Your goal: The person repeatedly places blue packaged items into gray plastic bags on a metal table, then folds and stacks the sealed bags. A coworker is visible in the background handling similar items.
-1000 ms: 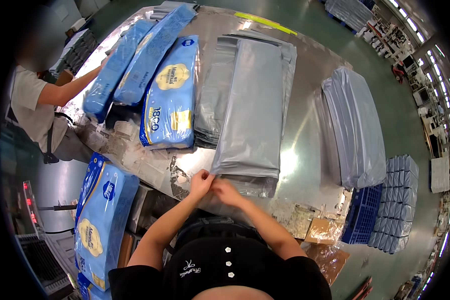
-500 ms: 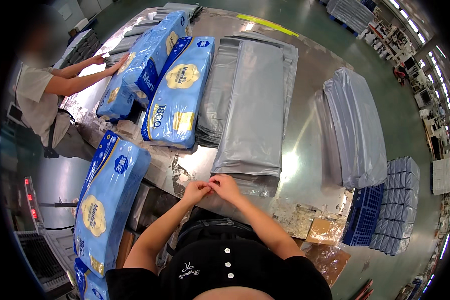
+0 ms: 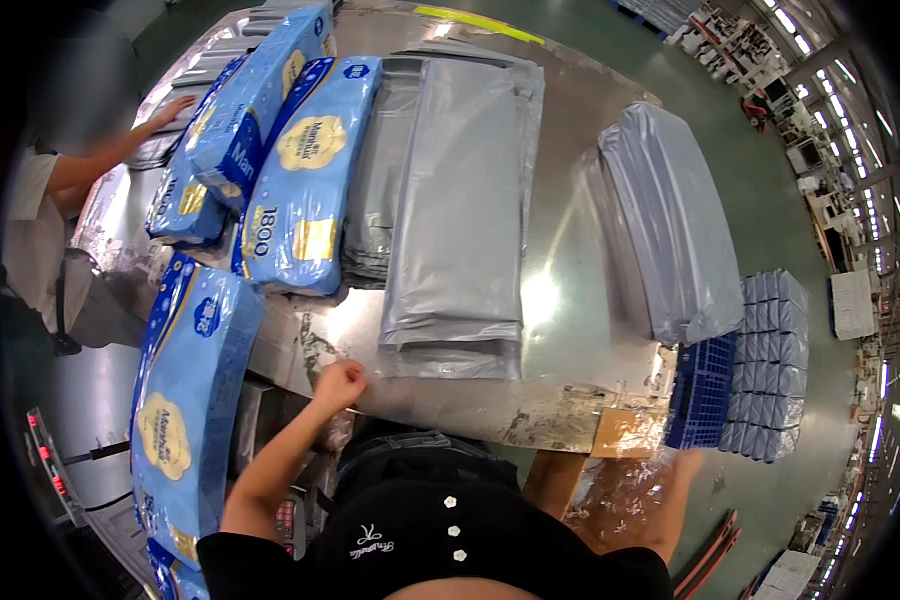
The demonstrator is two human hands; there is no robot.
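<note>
The person's left hand (image 3: 340,383) is curled into a fist at the near edge of the shiny steel bench (image 3: 560,300), gripping nothing I can make out, just beside the stack of flat grey plastic mailer bags (image 3: 460,215) lying down the bench's middle. The right hand (image 3: 686,464) hangs open, fingers spread, off the near right corner beside a blue plastic crate (image 3: 700,395). Blue wrapped tissue packs (image 3: 305,180) lie along the left edge, where a co-worker's hand (image 3: 173,107) rests.
</note>
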